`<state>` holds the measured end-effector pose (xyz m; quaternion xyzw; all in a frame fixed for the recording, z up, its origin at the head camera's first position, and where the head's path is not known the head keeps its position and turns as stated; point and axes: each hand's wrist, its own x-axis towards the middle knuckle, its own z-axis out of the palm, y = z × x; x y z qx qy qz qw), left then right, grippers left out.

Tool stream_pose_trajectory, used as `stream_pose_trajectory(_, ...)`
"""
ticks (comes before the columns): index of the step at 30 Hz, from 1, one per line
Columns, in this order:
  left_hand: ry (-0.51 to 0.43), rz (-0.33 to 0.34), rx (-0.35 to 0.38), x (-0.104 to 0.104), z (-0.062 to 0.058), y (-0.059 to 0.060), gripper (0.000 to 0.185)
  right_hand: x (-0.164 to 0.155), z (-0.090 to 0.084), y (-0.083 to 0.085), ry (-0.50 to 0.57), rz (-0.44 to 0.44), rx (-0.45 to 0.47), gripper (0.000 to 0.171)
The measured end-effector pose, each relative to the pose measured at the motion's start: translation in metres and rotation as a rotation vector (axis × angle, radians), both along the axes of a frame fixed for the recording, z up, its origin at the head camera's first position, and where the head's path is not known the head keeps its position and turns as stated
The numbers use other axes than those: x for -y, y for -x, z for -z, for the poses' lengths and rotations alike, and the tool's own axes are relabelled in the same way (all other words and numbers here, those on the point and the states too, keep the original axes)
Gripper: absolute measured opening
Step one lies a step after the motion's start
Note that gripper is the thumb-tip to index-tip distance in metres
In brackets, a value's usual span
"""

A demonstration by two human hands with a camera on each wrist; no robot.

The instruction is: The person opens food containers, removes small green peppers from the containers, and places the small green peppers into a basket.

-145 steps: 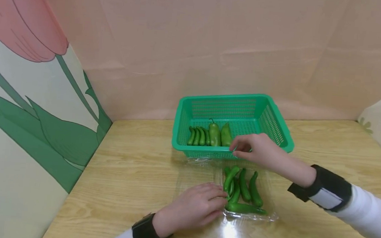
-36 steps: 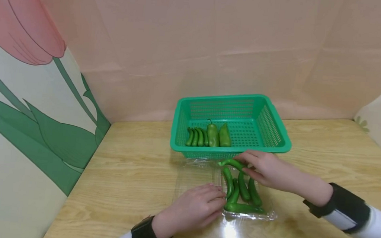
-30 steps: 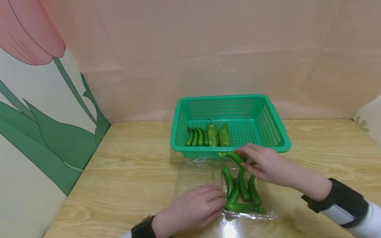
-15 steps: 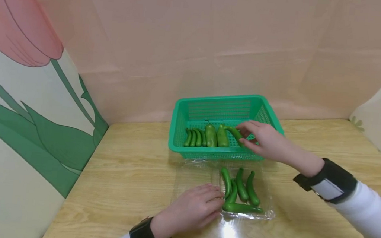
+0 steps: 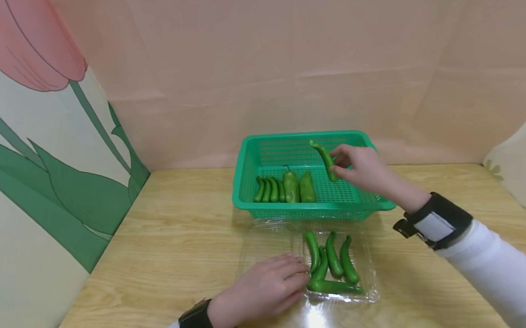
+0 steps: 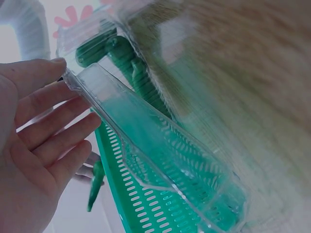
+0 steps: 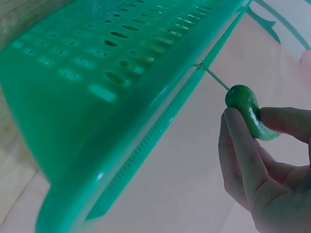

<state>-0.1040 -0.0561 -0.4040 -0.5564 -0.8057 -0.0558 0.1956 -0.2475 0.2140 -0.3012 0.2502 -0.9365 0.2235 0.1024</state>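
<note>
My right hand [image 5: 357, 167] pinches a small green pepper [image 5: 325, 159] above the green mesh basket [image 5: 383, 193]; the right wrist view shows the pepper [image 7: 249, 114] between thumb and fingers beside the basket wall [image 7: 97, 92]. Several green peppers [image 5: 284, 187] lie in a row inside the basket. My left hand [image 5: 268, 287] rests flat on the lid of a clear plastic clamshell tray [image 5: 370, 275], which holds several more peppers [image 5: 332, 262]. In the left wrist view the fingers [image 6: 46, 126] lie against the clear lid [image 6: 146, 145].
The wooden table [image 5: 183, 240] is walled by pink paper at the back and a tulip-printed panel [image 5: 36, 156] on the left. The basket stands just behind the clear tray.
My right hand picked a pepper from the clear tray, lifted it over the basket's front rim, and now holds it higher above the basket. The left hand has stayed put.
</note>
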Motion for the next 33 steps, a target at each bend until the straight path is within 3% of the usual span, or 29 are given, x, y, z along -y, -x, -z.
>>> stream_pose_trajectory(24, 0.027, -0.010, -0.028, -0.001, -0.001, -0.002, 0.027, 0.019, -0.001, 0.046, 0.064, 0.087, 0.437, 0.044)
stream_pose_trajectory(33, 0.039, -0.015, -0.028, -0.002, -0.003, -0.003, 0.028, 0.030, -0.004, 0.061, -0.022, 0.140, 0.535, 0.054)
